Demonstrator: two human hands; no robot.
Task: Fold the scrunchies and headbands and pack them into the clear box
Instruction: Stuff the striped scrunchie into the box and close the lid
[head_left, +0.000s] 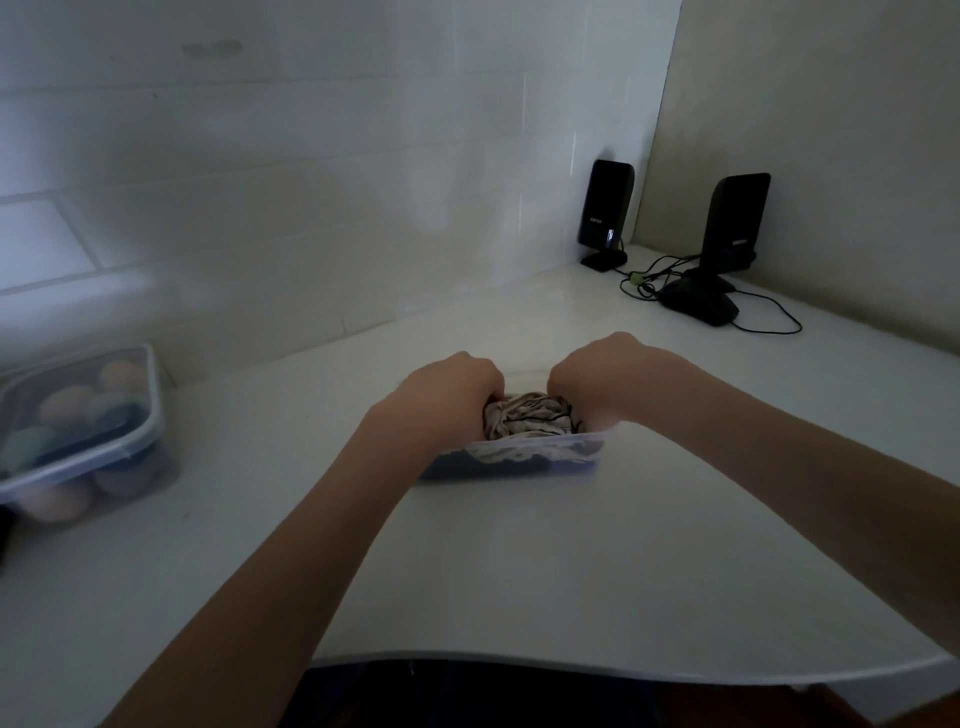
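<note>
Both the left hand (447, 395) and the right hand (597, 379) press striped fabric (524, 421) into the clear box (519, 457), fingers curled onto it. Packing seems nearly done, with no loose pieces on the table (519, 561).

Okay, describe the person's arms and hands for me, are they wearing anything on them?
Both arms are bare as far as the view shows, with no sleeves in sight. The left hand and right hand wear no gloves, and no watch, bracelet or other band shows at either wrist. The fingers are hidden, so rings cannot be ruled out.
</note>
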